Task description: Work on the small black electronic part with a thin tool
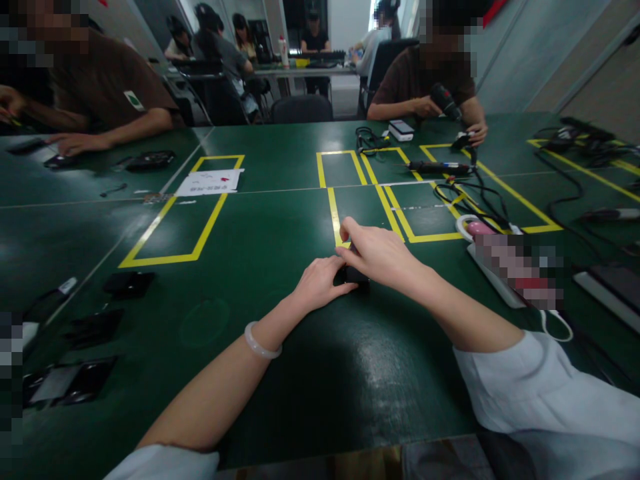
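A small black boxy object [357, 275] sits low on the green table between my hands, and its exact kind is mostly hidden by them. My left hand [323, 283] grips it from the left, with the thumb along its near edge and the fingers behind. Over the top and right side of it, my right hand [380, 252] is closed, with bent fingers and the thumb meeting near its upper end. The far fingers of the right hand are partly hidden.
Yellow tape outlines [207, 230] mark the green table [270, 373]. Dark flat parts [129, 285] lie at left. At right are a pink-and-white item [483, 230], cables [485, 200] and a pen-shaped electric tool [440, 167]. Across the table, a co-worker holds a power screwdriver [445, 101].
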The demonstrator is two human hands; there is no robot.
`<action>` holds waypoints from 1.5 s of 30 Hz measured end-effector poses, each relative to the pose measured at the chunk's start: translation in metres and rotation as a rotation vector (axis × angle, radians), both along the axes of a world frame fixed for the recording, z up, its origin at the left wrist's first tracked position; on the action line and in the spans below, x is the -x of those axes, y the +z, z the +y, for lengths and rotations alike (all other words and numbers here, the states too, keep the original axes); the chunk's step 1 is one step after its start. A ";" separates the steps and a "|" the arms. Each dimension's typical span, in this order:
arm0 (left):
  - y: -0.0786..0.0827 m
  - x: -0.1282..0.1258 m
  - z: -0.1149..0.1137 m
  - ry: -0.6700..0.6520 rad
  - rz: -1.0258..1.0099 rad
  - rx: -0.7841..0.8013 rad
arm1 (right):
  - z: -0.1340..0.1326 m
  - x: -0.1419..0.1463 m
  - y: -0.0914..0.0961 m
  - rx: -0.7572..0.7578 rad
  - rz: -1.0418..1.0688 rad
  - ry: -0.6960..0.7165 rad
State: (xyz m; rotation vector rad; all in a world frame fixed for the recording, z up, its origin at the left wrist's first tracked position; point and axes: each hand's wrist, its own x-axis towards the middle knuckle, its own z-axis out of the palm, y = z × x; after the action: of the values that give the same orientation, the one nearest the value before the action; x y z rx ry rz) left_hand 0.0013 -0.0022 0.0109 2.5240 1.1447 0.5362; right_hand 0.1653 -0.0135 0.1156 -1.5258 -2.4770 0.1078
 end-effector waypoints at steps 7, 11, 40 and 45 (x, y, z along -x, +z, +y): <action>-0.001 0.000 0.000 -0.004 -0.009 0.009 | 0.002 0.000 0.000 0.009 -0.097 -0.016; -0.003 0.000 0.001 0.004 0.004 -0.002 | 0.001 -0.001 0.001 0.024 -0.034 0.015; -0.003 0.000 0.001 0.000 0.005 -0.015 | 0.000 0.000 0.000 0.003 -0.051 0.007; -0.002 -0.001 0.001 0.000 -0.018 -0.013 | 0.001 0.001 0.000 -0.005 -0.091 -0.012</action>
State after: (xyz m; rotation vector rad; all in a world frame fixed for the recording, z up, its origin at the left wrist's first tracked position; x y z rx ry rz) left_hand 0.0018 -0.0016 0.0088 2.5252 1.1378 0.5667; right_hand 0.1641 -0.0121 0.1159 -1.5769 -2.5345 0.0307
